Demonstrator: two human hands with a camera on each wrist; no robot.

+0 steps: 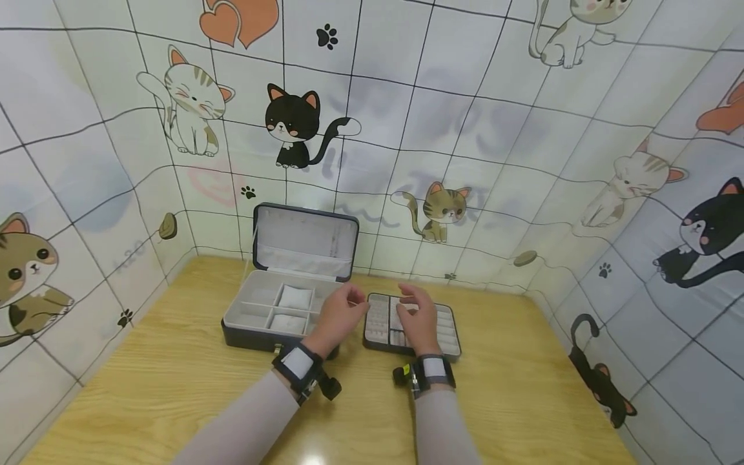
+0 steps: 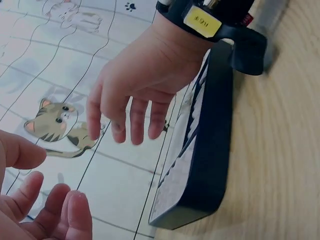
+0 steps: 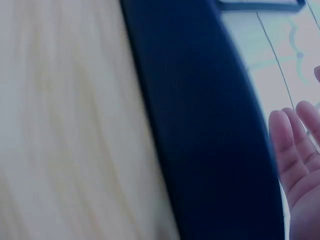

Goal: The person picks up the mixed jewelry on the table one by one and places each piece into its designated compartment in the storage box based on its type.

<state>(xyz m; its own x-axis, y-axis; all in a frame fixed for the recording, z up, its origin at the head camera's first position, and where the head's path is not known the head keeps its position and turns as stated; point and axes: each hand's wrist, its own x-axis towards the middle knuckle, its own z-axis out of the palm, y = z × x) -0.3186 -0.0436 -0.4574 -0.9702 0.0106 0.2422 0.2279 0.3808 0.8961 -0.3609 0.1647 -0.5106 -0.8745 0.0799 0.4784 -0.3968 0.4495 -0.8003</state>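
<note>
My left hand (image 1: 339, 314) hovers over the right side of a dark box (image 1: 256, 337) with its lid up. Its thumb and fingers (image 2: 75, 215) are apart, with nothing visible between them in the left wrist view. Above a dark shallow jewelry tray (image 1: 388, 347) is my right hand (image 1: 420, 323). The fingers hang loosely and hold nothing that shows. The tray has a pale lining with ridged rows and small sections, partly covered by that hand. In the right wrist view, the right hand (image 3: 305, 170) appears at the edge beside a blurred dark side wall.
The box's raised lid (image 1: 305, 242) leans back near the cat-print cloth wall (image 1: 383, 148). Pale cushions (image 1: 295, 298) sit in two of the box's compartments. Everything stands on a wood-grain table (image 1: 500, 400), with cloth walls at the back and both sides.
</note>
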